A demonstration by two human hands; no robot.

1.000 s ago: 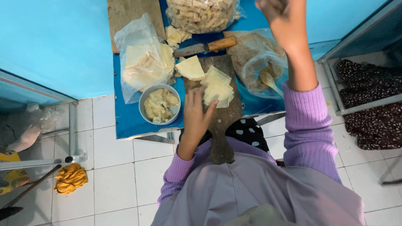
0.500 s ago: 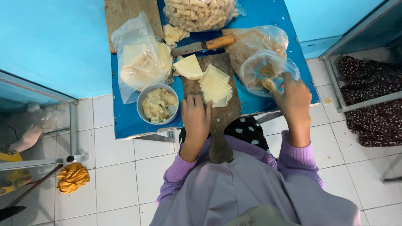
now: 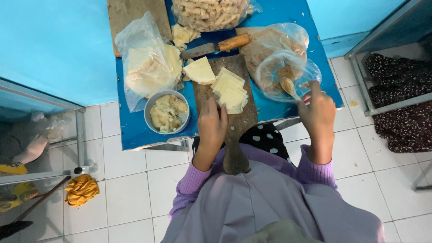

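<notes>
Item: stack of pale square dough wrappers [image 3: 230, 92], lying on the far end of a dark wooden paddle board [image 3: 234, 130] whose handle runs back toward the person's lap; left hand [image 3: 212, 126] resting on the board just beside the stack, fingers [image 3: 220, 112] curled loosely, touching the nearest wrapper's edge, grasping nothing that can be seen.

Item: small spoon [image 3: 288, 86], its bowl inside a clear plastic bag of brown crumbly filling [image 3: 288, 67]; right hand [image 3: 318, 112] at the spoon's handle, fingers pinched about it, though the grip itself is partly hidden.

Risks, as judged: the bag is soft-sided and sits near the tabletop's right edge, so a snagged spoon could tip it or drag it over; filling may spill from the spoon between bag and board; the board overhangs the near edge and could rock under the left hand's weight; the wooden-handled knife [image 3: 216, 46] lies just beyond the board, within reach of a careless sweep.

Surroundings: blue tabletop [image 3: 135, 130]; round metal bowl of pale lumpy paste [image 3: 167, 112] left of the board; folded wrapper piece [image 3: 199, 71]; plastic bag of pale sheets [image 3: 146, 67]; bag of rolled fried pieces [image 3: 211, 13] at the far edge.

Room: white tiled floor [image 3: 126, 180]; turquoise wall; orange cloth [image 3: 82, 189] on the floor.
</notes>
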